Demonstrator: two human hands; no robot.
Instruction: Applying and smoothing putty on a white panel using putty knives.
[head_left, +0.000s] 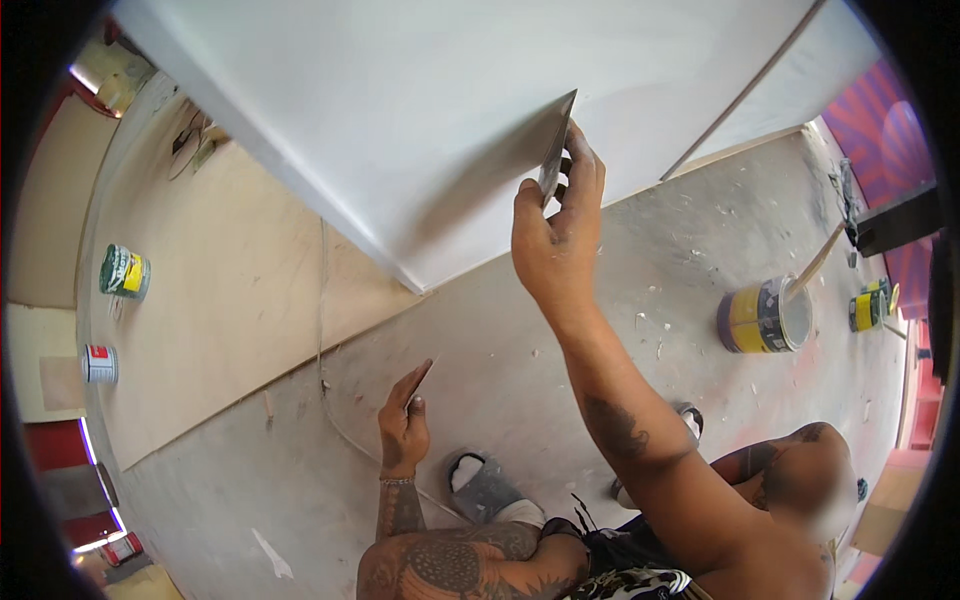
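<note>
My right hand is raised to a large white panel, its thumb and fingers closed on a putty knife. The wide, thin metal blade is tilted against the white surface and casts a long shadow to its left. Lower down, my left hand is held above the floor near my knee, apart from the panel. Its fingers are fairly straight, with the thumb close to them. Along them runs a thin dark edge, perhaps a flat blade seen edge-on; what it is stays unclear.
A bucket with a stick in it stands to the right on the dusty grey floor. Paint cans stand at the far left, on or beside a tan board. A thin cable crosses board and floor. My sandalled foot is below.
</note>
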